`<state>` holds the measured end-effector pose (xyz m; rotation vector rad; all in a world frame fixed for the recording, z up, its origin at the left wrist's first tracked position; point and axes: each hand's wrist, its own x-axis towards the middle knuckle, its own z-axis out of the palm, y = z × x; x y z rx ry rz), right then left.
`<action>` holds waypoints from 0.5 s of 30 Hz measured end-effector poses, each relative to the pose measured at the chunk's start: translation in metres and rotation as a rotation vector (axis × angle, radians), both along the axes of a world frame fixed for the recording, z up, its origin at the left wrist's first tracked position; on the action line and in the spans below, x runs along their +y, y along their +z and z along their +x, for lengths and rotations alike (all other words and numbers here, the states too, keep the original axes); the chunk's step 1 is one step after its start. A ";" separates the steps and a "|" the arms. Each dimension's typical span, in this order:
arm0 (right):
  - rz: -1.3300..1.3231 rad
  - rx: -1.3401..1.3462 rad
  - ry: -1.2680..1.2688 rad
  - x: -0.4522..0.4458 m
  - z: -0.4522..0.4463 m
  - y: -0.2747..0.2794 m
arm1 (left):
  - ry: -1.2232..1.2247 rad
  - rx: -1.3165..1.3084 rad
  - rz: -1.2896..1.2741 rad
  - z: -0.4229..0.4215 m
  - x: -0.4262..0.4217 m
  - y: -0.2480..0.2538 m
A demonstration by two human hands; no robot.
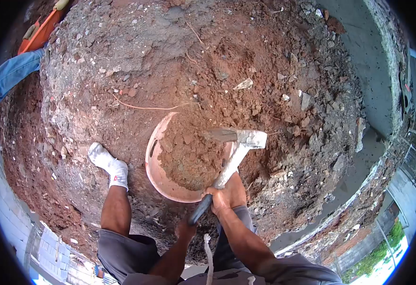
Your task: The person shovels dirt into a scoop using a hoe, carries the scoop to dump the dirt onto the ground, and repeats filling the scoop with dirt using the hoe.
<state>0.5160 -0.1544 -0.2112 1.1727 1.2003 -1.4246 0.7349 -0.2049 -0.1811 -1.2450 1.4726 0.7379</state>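
A hoe [231,164] slants across the middle, its metal head over the right part of a pale pinkish basin [153,173] and the blade pointing left. Brown, crumbly soil [189,152] fills much of the basin, which has a handle slot in its left rim. My right hand [218,198] is wrapped round the shaft near the basin's lower edge. Farther down, my left hand [185,231] is closed round the dark end of the handle. The blade's tip blends with the soil, so I cannot tell whether it touches it.
Loose red-brown earth and stones [288,118] surround the basin. My white-socked foot [108,163] stands to its left. At upper left are another person's blue trouser leg [15,76] and an orange object [41,31]. A grey concrete surface [372,71] runs along the right.
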 end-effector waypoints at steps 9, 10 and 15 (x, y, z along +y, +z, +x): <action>-0.334 1.642 0.194 -0.031 -0.368 0.232 | 0.006 1.697 0.031 -0.487 -0.069 0.008; -0.302 1.715 0.207 -0.043 -0.385 0.235 | -0.020 1.777 0.051 -0.534 -0.080 0.017; -0.033 1.539 0.182 -0.067 -0.353 0.033 | 0.090 1.258 0.194 -0.451 -0.086 -0.122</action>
